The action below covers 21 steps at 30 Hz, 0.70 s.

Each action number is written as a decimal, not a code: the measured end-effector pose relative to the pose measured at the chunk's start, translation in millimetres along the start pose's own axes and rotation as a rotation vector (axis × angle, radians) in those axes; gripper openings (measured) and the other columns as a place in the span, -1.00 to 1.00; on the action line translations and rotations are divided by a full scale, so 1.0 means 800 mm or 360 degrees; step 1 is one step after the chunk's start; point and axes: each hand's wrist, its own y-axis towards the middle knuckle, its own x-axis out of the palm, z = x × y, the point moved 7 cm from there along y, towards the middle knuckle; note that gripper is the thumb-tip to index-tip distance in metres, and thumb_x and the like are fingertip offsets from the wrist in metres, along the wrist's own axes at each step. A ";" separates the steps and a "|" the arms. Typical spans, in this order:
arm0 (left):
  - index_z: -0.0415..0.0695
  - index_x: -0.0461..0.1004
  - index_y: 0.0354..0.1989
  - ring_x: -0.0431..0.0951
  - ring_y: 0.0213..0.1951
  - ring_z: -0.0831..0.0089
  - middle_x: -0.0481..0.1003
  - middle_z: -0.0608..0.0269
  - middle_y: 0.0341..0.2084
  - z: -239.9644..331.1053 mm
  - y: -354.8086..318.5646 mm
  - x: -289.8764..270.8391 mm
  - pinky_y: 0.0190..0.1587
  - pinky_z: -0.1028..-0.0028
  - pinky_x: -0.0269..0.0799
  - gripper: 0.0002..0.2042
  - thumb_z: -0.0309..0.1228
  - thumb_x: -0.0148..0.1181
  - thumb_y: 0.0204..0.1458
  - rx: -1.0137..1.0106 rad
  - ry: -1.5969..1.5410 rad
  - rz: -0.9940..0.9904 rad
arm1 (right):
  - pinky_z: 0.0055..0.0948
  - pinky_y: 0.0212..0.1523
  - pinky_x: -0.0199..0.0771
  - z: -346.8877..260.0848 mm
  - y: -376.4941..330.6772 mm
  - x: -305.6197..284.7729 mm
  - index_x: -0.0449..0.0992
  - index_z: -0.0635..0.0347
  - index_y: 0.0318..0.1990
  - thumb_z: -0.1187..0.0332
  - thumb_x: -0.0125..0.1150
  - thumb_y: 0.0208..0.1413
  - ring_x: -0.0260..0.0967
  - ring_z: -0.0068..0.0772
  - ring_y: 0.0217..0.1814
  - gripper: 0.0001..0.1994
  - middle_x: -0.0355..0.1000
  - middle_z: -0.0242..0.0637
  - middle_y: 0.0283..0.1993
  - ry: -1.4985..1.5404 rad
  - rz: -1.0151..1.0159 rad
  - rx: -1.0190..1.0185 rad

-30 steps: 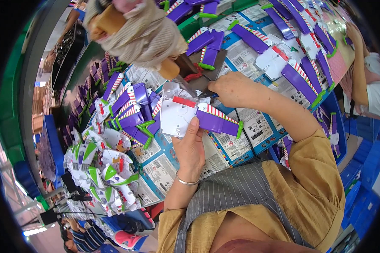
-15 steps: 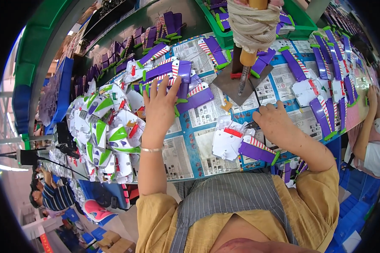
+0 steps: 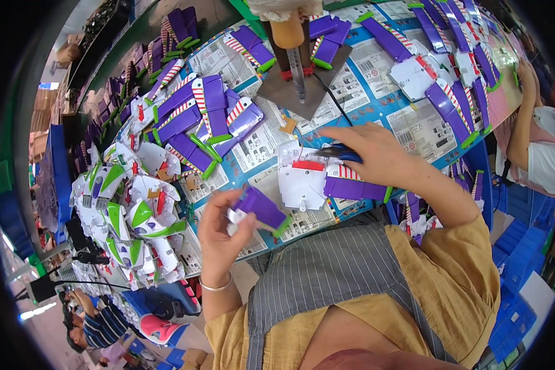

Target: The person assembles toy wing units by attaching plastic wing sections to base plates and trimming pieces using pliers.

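My left hand (image 3: 223, 231), raised near the table's front edge, pinches a purple toy wing (image 3: 260, 206) with a green tip. To its right lies a white plastic shell (image 3: 301, 185) with a red part, and a second purple wing (image 3: 354, 189) with a striped edge adjoins it. Above that shell my right hand (image 3: 382, 154) is closed around a dark-handled tool (image 3: 338, 152), perhaps pliers; its tip points left. A small tan piece (image 3: 288, 125) lies just beyond the shell.
A soldering iron (image 3: 296, 74) with a cloth-wrapped handle points down over a dark metal plate (image 3: 308, 105). White-and-green shells (image 3: 135, 216) are heaped at left. Purple wings (image 3: 209, 102) lie behind them, and joined shells and wings (image 3: 413, 77) at right. Another person's arm (image 3: 524, 117) is at far right.
My left hand has come back from the wing pile toward the front edge with a purple wing. The right hand now shows the dark tool over the shell. The whole view has shifted.
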 end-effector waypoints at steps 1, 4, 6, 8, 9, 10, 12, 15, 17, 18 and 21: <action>-0.27 0.34 -0.06 0.43 -0.18 0.52 0.39 0.25 -0.22 -0.033 -0.018 0.011 -0.08 0.51 0.37 -0.61 -0.62 0.25 -0.12 -0.0451 -0.0490 -0.0083 | -0.14 -0.15 0.31 -0.001 0.011 0.007 0.27 -0.05 0.15 0.42 0.21 -0.13 0.37 0.02 -0.24 -0.42 0.46 -0.10 -0.28 -0.0044 -0.0177 0.0157; -0.25 0.36 -0.05 0.48 -0.16 0.49 0.49 0.23 -0.21 -0.083 -0.068 0.041 -0.04 0.45 0.40 -0.63 -0.51 0.26 -0.06 -0.0844 -0.1105 -0.0196 | -0.14 -0.13 0.32 -0.015 0.032 0.039 0.19 -0.16 0.23 0.39 0.15 -0.09 0.37 0.03 -0.24 -0.37 0.47 -0.11 -0.32 -0.0187 -0.0652 -0.0086; -0.21 0.39 -0.08 0.51 -0.24 0.47 0.50 0.30 -0.26 -0.091 -0.073 0.058 -0.11 0.43 0.44 -0.63 -0.29 0.26 -0.01 -0.0854 -0.1207 -0.0148 | -0.18 -0.11 0.31 -0.015 0.033 0.044 0.26 -0.15 0.17 0.41 0.13 -0.09 0.36 0.01 -0.27 -0.43 0.47 -0.12 -0.33 -0.0189 -0.0792 -0.0047; -0.18 0.40 -0.09 0.51 -0.26 0.50 0.51 0.31 -0.29 -0.085 -0.062 0.058 -0.14 0.42 0.45 -0.64 -0.19 0.18 0.03 -0.0803 -0.1273 -0.0145 | -0.21 -0.14 0.29 -0.019 0.030 0.044 0.37 0.00 0.01 0.47 0.10 -0.14 0.43 -0.09 -0.26 -0.56 0.48 -0.09 -0.36 -0.0187 -0.0694 -0.0152; -0.18 0.41 -0.10 0.51 -0.28 0.51 0.51 0.32 -0.30 -0.082 -0.054 0.056 -0.16 0.42 0.45 -0.65 -0.19 0.15 0.05 -0.0741 -0.1339 -0.0168 | -0.23 -0.10 0.26 -0.022 0.029 0.039 0.40 0.05 -0.09 0.47 0.11 -0.13 0.43 -0.14 -0.25 -0.65 0.49 -0.12 -0.35 -0.0152 -0.0768 -0.0069; -0.18 0.41 -0.12 0.49 -0.35 0.57 0.51 0.35 -0.35 -0.077 -0.047 0.055 -0.25 0.50 0.43 -0.67 -0.18 0.10 0.10 -0.0702 -0.1234 -0.0114 | -0.23 -0.10 0.26 -0.021 0.028 0.041 0.40 0.05 -0.09 0.47 0.11 -0.13 0.43 -0.14 -0.25 -0.65 0.49 -0.12 -0.35 -0.0145 -0.0775 -0.0075; -0.18 0.42 -0.14 0.44 -0.43 0.64 0.49 0.39 -0.40 -0.074 -0.033 0.052 -0.34 0.60 0.35 -0.69 -0.18 0.04 0.14 -0.0589 -0.0931 -0.0062 | -0.23 -0.11 0.27 -0.019 0.022 0.046 0.42 0.05 -0.10 0.44 0.14 -0.13 0.43 -0.15 -0.24 -0.66 0.49 -0.14 -0.34 -0.0132 -0.0821 -0.0163; -0.18 0.44 -0.15 0.37 -0.48 0.67 0.47 0.42 -0.44 -0.063 -0.020 0.041 -0.41 0.65 0.27 -0.71 -0.20 -0.04 0.20 -0.0411 0.0031 -0.0191 | -0.23 -0.11 0.28 -0.018 0.022 0.048 0.43 0.05 -0.11 0.41 0.16 -0.13 0.43 -0.13 -0.23 -0.68 0.49 -0.16 -0.32 -0.0125 -0.0797 -0.0182; -0.21 0.47 -0.20 0.39 -0.48 0.64 0.48 0.37 -0.46 -0.049 -0.009 0.046 -0.41 0.64 0.29 -0.75 -0.27 0.04 0.16 -0.0134 0.0311 -0.0196 | -0.22 -0.11 0.29 -0.019 0.024 0.047 0.44 0.05 -0.11 0.39 0.16 -0.12 0.43 -0.12 -0.21 -0.68 0.49 -0.15 -0.31 -0.0119 -0.0817 -0.0193; -0.22 0.49 -0.26 0.43 -0.49 0.55 0.49 0.29 -0.47 -0.046 -0.007 0.048 -0.41 0.60 0.32 -0.79 -0.32 0.13 0.08 -0.0094 0.0424 -0.0229 | -0.21 -0.10 0.29 -0.019 0.024 0.048 0.44 0.05 -0.11 0.38 0.17 -0.11 0.43 -0.11 -0.20 -0.68 0.49 -0.15 -0.31 -0.0125 -0.0835 -0.0205; -0.23 0.52 -0.33 0.47 -0.50 0.46 0.50 0.21 -0.50 -0.041 -0.003 0.054 -0.42 0.55 0.36 -0.81 -0.36 0.24 -0.02 -0.0080 0.0564 -0.0259 | -0.22 -0.08 0.26 -0.013 0.024 0.050 0.41 0.06 -0.12 0.38 0.22 -0.13 0.41 -0.11 -0.29 -0.67 0.47 -0.18 -0.35 -0.0090 -0.0775 -0.0238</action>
